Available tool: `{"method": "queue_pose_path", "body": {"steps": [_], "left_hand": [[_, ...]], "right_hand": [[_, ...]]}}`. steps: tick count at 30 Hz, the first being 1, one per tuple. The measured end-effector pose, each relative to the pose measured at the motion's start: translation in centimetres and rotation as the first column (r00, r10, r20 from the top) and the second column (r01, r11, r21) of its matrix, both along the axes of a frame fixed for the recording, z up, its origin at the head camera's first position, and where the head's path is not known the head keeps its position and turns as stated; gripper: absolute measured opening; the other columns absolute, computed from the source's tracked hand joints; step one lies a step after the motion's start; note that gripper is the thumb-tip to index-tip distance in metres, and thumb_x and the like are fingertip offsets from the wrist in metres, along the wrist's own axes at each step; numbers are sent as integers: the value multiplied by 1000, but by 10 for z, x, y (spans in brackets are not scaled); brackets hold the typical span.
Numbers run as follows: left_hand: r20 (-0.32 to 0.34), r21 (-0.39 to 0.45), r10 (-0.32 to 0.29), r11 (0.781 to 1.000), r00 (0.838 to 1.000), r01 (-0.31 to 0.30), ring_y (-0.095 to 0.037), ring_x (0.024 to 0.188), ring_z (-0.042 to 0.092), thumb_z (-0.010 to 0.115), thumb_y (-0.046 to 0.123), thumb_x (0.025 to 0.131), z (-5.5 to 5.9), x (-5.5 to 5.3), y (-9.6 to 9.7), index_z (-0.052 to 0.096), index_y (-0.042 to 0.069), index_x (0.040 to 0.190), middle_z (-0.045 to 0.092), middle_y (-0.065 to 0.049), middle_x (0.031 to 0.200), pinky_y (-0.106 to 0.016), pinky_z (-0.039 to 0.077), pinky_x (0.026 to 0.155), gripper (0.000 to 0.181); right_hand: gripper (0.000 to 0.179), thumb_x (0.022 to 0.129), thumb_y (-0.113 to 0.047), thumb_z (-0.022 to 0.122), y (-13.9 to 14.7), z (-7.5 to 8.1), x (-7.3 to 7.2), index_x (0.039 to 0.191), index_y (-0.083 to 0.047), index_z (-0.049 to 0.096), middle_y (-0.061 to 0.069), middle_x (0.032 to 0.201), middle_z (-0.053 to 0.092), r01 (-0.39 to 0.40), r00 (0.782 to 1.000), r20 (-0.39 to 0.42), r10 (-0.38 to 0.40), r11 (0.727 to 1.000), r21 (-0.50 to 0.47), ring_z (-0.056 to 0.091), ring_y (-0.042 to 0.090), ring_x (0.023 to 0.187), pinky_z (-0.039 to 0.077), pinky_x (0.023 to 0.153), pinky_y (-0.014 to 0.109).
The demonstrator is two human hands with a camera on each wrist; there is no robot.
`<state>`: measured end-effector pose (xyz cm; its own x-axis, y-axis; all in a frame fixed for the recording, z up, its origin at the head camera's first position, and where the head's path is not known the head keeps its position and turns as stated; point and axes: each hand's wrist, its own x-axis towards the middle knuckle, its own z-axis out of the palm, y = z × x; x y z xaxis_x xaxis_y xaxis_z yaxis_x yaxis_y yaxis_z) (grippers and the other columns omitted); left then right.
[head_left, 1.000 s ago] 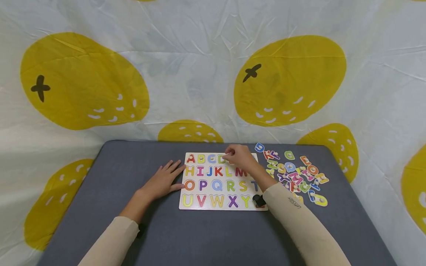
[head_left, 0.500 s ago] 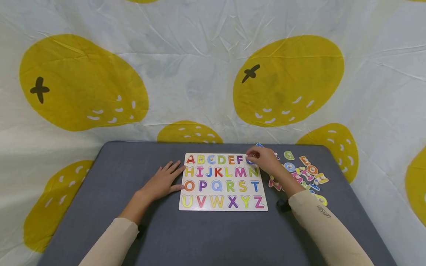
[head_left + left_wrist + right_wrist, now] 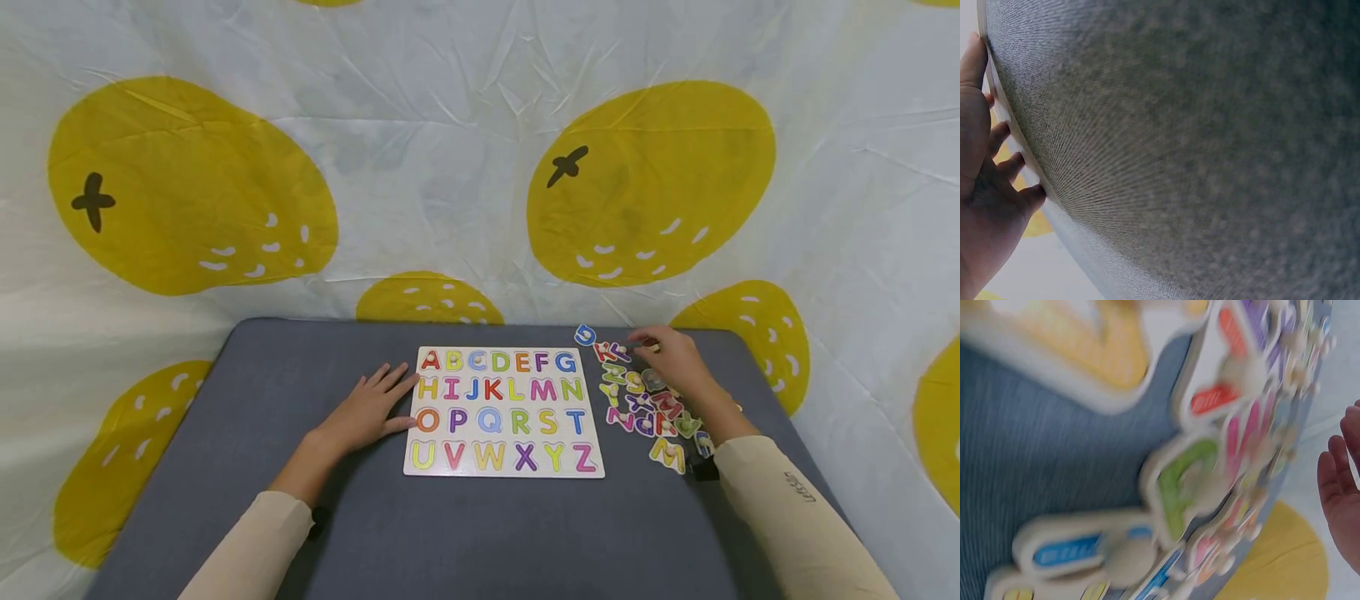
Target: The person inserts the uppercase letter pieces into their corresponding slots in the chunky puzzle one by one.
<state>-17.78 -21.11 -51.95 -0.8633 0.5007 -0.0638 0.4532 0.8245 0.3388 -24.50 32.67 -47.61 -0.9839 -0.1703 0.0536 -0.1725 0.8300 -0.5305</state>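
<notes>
In the head view, a white alphabet puzzle board (image 3: pixel 502 402) lies flat, with coloured letters A to Z in four rows. The letters B (image 3: pixel 453 360) and C (image 3: pixel 477 360) show a knob on top. My left hand (image 3: pixel 372 404) rests with spread fingers along the board's left edge; the left wrist view catches this hand (image 3: pixel 991 187) at the frame's side. Over the far part of the loose letter pieces (image 3: pixel 666 404) hovers my right hand (image 3: pixel 677 364), its fingers slightly bent and pointing left. In the right wrist view, the right hand (image 3: pixel 1341 487) shows no piece in its fingers.
Knobbed letters, among them a yellow W (image 3: pixel 667 455), cluster right of the board, some overlapping. A blue letter piece (image 3: pixel 585 335) lies near the far edge of the grey table (image 3: pixel 480 533). A white curtain (image 3: pixel 435 183) with yellow shapes hangs behind.
My right hand has swept rightward from above the board's top row, past the G, to the loose letters. The left hand stays at the board's edge.
</notes>
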Motion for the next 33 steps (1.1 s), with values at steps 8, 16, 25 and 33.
{"method": "queue_pose_path", "body": {"steps": [8, 16, 25, 33], "left_hand": [[14, -2, -9, 1000, 1000, 10, -49, 155, 23, 66, 54, 97, -1, 1, 2, 35, 18, 163, 29, -18, 169, -73, 24, 117, 82], [14, 2, -4, 1000, 1000, 4, -49, 155, 24, 67, 52, 96, 0, 4, 0, 36, 18, 163, 31, -18, 168, -74, 24, 117, 81], [12, 7, 0, 1000, 1000, 0, -47, 156, 22, 66, 56, 96, -2, 3, 1, 34, 20, 163, 29, -16, 169, -73, 24, 118, 82], [13, 4, 3, 1000, 1000, -3, -47, 156, 22, 65, 56, 96, 0, 0, 0, 34, 20, 164, 29, -16, 169, -73, 23, 118, 82]], "right_hand": [[23, 103, -6, 58, 27, -11, -1, 121, -2, 71, 26, 130, 61, -10, 1000, 24, 7, 996, 86, 58, 48, 116, 44, 98, 67], [24, 104, -2, 54, 33, -24, -7, 118, -1, 73, 27, 129, 61, -32, 997, 76, 22, 990, 135, 58, 42, 106, 50, 88, 57], [20, 102, 0, 59, 35, -24, -13, 116, 1, 73, 26, 118, 64, -19, 996, 86, 5, 987, 159, 61, 43, 106, 51, 91, 60], [20, 102, -1, 60, 34, -17, -16, 117, 3, 72, 26, 115, 67, -33, 998, 58, 24, 986, 163, 63, 41, 101, 52, 89, 60]]}}
